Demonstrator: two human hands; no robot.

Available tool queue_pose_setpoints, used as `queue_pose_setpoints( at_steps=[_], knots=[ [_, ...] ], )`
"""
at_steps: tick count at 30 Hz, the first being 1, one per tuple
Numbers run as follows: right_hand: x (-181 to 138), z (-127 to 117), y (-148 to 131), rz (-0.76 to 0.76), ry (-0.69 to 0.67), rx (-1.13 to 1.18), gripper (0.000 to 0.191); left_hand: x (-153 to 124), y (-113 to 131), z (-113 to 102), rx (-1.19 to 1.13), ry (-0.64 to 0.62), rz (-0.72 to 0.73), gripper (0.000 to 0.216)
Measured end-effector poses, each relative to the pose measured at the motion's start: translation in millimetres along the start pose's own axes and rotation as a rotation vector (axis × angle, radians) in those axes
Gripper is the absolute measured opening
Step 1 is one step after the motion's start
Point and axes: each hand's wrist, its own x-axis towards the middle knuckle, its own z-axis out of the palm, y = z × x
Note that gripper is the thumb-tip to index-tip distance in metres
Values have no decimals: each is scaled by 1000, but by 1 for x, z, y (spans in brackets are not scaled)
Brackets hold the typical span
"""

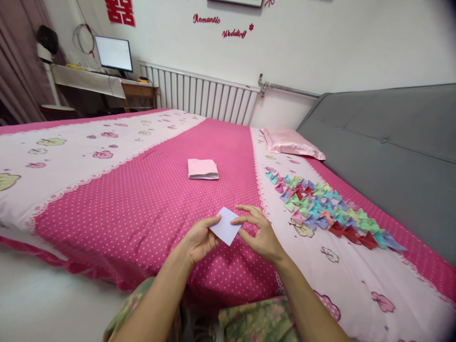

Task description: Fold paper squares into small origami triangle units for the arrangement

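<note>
Both hands hold one small pale lilac paper square [225,226] just above the near edge of the pink dotted bedspread [149,199]. My left hand [200,240] pinches its left corner between thumb and fingers. On the right corner, my right hand [257,230] grips with curled fingers. A stack of pink paper sheets [203,169] lies farther out on the bed, apart from both hands. To the right, several folded paper pieces [322,209] in red, green, blue and purple lie in rows.
A pink satin pillow [291,142] rests by the grey padded headboard [384,147] on the right. A white radiator [203,95] lines the far wall, with a desk and lit monitor [114,53] at the far left. My knees in patterned cloth [256,320] show below.
</note>
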Motion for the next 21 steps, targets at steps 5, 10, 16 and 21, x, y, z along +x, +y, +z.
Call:
queue_pose_setpoints(
  at_steps=[5,10,16,21],
  knots=[
    [1,3,4,28,10,23,23,-3,-1,4,11,4,16,18],
    [1,5,7,55,23,34,19,-2,-4,3,30,-51,35,16],
    [1,8,8,145,79,116,9,-1,-7,1,7,-166,9,22],
    [0,12,5,198,160,162,16,-3,-9,3,-2,-238,12,28]
  ],
)
